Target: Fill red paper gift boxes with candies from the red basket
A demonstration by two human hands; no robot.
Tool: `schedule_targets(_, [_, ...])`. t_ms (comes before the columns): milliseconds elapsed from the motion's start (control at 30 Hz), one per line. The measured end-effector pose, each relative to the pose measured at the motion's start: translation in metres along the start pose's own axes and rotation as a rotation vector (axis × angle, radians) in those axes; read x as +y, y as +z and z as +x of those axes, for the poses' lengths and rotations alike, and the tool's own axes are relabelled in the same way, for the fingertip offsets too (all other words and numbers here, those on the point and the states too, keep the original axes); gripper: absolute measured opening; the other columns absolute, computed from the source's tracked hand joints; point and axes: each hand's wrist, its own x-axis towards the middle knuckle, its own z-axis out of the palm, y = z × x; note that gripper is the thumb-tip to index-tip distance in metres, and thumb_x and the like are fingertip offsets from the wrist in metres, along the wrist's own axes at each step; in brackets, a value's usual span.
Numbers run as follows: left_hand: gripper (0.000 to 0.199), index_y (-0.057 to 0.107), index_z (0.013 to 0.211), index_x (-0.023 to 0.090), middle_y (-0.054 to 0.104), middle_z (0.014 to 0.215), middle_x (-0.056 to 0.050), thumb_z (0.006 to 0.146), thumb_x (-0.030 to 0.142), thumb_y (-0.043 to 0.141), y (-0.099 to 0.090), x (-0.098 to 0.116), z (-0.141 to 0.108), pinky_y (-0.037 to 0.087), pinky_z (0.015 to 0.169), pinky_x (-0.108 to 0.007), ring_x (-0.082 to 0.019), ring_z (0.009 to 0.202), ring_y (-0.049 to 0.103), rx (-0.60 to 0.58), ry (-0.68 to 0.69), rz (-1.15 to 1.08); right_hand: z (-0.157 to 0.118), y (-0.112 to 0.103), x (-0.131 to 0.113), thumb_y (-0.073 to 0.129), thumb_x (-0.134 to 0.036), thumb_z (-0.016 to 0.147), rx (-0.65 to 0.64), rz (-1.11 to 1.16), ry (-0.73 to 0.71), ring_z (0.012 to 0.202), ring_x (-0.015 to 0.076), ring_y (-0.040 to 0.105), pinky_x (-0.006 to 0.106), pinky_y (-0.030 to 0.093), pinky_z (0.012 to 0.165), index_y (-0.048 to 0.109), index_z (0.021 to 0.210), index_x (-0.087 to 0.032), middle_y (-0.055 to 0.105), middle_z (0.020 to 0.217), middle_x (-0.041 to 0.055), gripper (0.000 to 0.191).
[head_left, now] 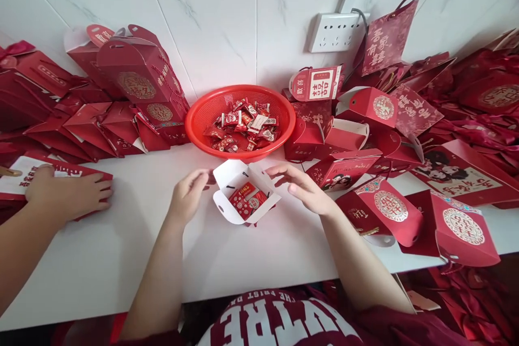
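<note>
An opened gift box (225, 213), white inside and red outside, stands on the table in front of me with its flaps spread. A red printed packet (247, 200) lies inside it. My left hand (188, 194) is beside the box's left flap, fingers loosely bent and nothing visible in them. On the other side, my right hand (302, 186) is open, fingers stretched toward the right flap and thumb apart; whether the fingertips touch the cardboard is unclear. Behind the box sits a red plastic basket (194, 132) with many wrapped candies (251, 121).
Another person's hand (68, 192) rests on a flat red-and-white box (103, 178) at the left. Red gift boxes (135, 73) are stacked at the back left. More boxes (389, 208) crowd the right side. A power strip (338, 32) is fixed to the wall.
</note>
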Motion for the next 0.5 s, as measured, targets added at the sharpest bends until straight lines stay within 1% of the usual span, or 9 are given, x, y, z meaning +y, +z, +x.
schedule_targets(33, [0.041,0.069,0.112,0.024,0.075,0.112,-0.006,0.096,0.056,0.048,0.004,-0.003,-0.006,0.058,0.091,-0.039,-0.026,0.103,0.071,-0.069,-0.019,-0.048,-0.001,0.000,-0.001,0.060,-0.065,0.091,-0.057,-0.011,-0.017,0.125,0.0272,0.057,0.044,0.046,0.105,0.060,0.129,-0.024,0.061,0.136,0.0107,0.055])
schedule_targets(67, [0.049,0.067,0.120,0.024,0.073,0.119,-0.007,0.098,0.060,0.042,0.008,-0.005,-0.012,0.056,0.095,-0.040,-0.028,0.109,0.069,-0.137,-0.011,-0.089,-0.002,0.000,-0.001,0.066,-0.064,0.087,-0.092,-0.031,-0.019,0.129,0.0286,0.055,0.045,0.044,0.108,0.057,0.132,-0.025,0.058,0.139,0.0110,0.060])
schedule_targets(100, [0.054,0.065,0.127,0.025,0.070,0.126,-0.008,0.099,0.062,0.037,0.013,-0.006,-0.018,0.055,0.099,-0.042,-0.028,0.115,0.067,-0.200,0.022,-0.116,-0.003,0.000,-0.002,0.071,-0.061,0.085,-0.095,-0.059,-0.002,0.131,0.0292,0.053,0.046,0.044,0.109,0.056,0.134,-0.026,0.057,0.142,0.0111,0.063])
schedule_targets(133, [0.057,0.062,0.132,0.026,0.068,0.131,-0.008,0.099,0.064,0.034,0.017,-0.006,-0.024,0.053,0.102,-0.043,-0.029,0.119,0.065,-0.251,0.070,-0.128,-0.003,0.001,-0.002,0.074,-0.057,0.084,-0.074,-0.096,0.029,0.131,0.0291,0.054,0.046,0.044,0.109,0.054,0.136,-0.027,0.056,0.143,0.0111,0.063])
schedule_targets(200, [0.059,0.060,0.136,0.030,0.062,0.140,-0.008,0.098,0.066,0.034,0.025,-0.005,-0.034,0.051,0.106,-0.044,-0.031,0.127,0.060,-0.317,0.175,-0.108,-0.002,0.003,0.000,0.074,-0.049,0.087,0.002,-0.171,0.103,0.131,0.0284,0.054,0.046,0.045,0.108,0.051,0.137,-0.028,0.055,0.144,0.0110,0.059])
schedule_targets(267, [0.057,0.059,0.139,0.034,0.054,0.149,-0.007,0.096,0.067,0.040,0.030,-0.003,-0.043,0.047,0.112,-0.047,-0.032,0.136,0.053,-0.338,0.280,-0.045,-0.002,0.007,0.004,0.071,-0.046,0.090,0.048,-0.212,0.164,0.132,0.0282,0.054,0.048,0.045,0.108,0.048,0.140,-0.029,0.053,0.146,0.0109,0.058])
schedule_targets(367, [0.063,0.048,0.148,0.039,0.041,0.159,-0.005,0.092,0.067,0.049,0.035,-0.002,-0.054,0.037,0.121,-0.052,-0.034,0.147,0.039,-0.326,0.399,0.036,-0.001,0.016,0.009,0.067,-0.043,0.093,0.038,-0.179,0.212,0.129,0.0263,0.056,0.049,0.046,0.108,0.045,0.142,-0.030,0.053,0.146,0.0100,0.056])
schedule_targets(433, [0.072,0.044,0.150,0.039,0.037,0.161,-0.006,0.087,0.072,0.054,0.038,-0.002,-0.059,0.035,0.122,-0.054,-0.036,0.148,0.035,-0.333,0.466,0.061,-0.001,0.022,0.011,0.064,-0.039,0.095,0.054,-0.146,0.208,0.126,0.0242,0.059,0.046,0.047,0.108,0.048,0.139,-0.029,0.057,0.141,0.0091,0.048])
schedule_targets(500, [0.075,0.048,0.147,0.040,0.037,0.160,-0.007,0.082,0.074,0.059,0.041,-0.002,-0.062,0.037,0.120,-0.055,-0.037,0.147,0.036,-0.343,0.539,0.096,-0.001,0.026,0.010,0.062,-0.034,0.096,0.105,-0.155,0.170,0.124,0.0227,0.060,0.044,0.047,0.108,0.053,0.133,-0.028,0.061,0.135,0.0080,0.039])
